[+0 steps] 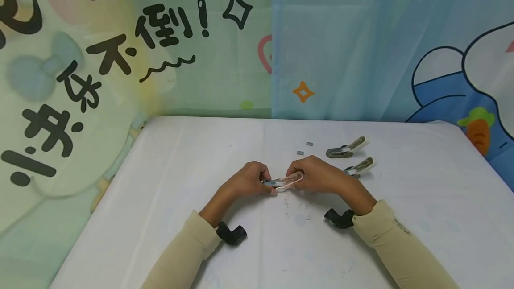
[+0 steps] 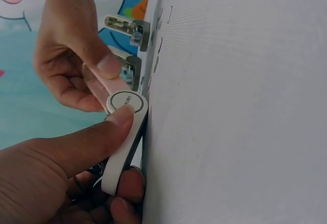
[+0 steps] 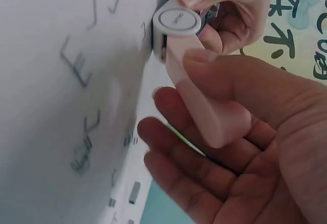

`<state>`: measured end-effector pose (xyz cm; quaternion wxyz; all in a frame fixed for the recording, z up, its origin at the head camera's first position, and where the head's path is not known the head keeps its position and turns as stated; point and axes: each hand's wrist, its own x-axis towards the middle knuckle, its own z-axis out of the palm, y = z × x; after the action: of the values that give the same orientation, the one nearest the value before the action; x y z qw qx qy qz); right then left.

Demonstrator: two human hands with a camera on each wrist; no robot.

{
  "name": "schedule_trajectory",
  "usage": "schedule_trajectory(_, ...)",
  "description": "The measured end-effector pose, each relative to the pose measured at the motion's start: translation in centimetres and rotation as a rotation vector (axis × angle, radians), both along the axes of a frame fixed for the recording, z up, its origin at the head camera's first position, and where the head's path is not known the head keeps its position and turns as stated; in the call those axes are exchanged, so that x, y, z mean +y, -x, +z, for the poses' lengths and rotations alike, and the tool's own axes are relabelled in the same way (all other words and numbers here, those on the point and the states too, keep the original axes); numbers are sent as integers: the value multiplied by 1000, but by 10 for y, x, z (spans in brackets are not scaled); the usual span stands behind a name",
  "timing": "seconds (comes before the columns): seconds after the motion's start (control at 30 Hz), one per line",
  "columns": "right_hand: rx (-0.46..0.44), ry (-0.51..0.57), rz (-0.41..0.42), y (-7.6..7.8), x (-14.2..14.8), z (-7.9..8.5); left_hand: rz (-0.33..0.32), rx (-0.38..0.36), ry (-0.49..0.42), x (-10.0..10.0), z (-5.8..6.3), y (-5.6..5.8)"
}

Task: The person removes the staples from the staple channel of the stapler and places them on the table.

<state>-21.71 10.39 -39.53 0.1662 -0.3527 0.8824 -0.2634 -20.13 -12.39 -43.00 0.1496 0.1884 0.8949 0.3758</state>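
A small pink-and-white stapler point(image 1: 282, 183) is held low over the white table between both hands. My left hand point(image 1: 250, 179) grips its white end, with the thumb point(image 2: 115, 124) near the round pivot cap in the left wrist view. My right hand point(image 1: 317, 175) pinches the pink handle point(image 3: 196, 101) between thumb and index finger, while the other fingers spread loosely below. In the left wrist view the handle stands at an angle to the white arm point(image 2: 121, 155). My left fingers partly cover the stapler's metal parts.
Two more staplers with grey-green bodies, one farther back point(image 1: 346, 148) and one nearer point(image 1: 360, 167), lie to the right, the nearer partly behind my right forearm. Two short grey staple strips point(image 1: 309, 143) lie beyond my hands. Several loose staples point(image 1: 287, 206) are scattered on the table in front.
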Motion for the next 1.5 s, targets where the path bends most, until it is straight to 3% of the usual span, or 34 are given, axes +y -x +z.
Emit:
schedule_trajectory(0.23, -37, -128, -25, 0, -1, 4, -52, -22, 9, -4, 4, 1)
schedule_trajectory(0.33, -5, -170, -19, -1, -1, 7, -56, -31, 13, -5, 5, 1)
schedule_trajectory(0.47, 204, -178, 11, -7, -2, 12, -55, -33, 6, -5, 6, 1)
schedule_trajectory(0.57, 376, -97, 58, -15, -8, 14, -55, -32, 1, -4, 6, 1)
schedule_trajectory(0.63, 413, -30, 105, -20, -13, 14, -56, -33, -3, -4, 7, 0)
schedule_trajectory(0.77, 338, 28, 173, -26, -23, 9, -57, -39, -15, -4, 6, 0)
schedule_trajectory(1.13, 285, 45, 170, -24, -29, -9, -53, -57, -11, -5, 5, 0)
schedule_trajectory(1.33, 132, 109, 109, -22, -29, -9, -64, -45, -15, -5, 4, -1)
schedule_trajectory(1.5, 140, 94, -6, -25, -38, -8, -73, -36, -21, -5, 4, 0)
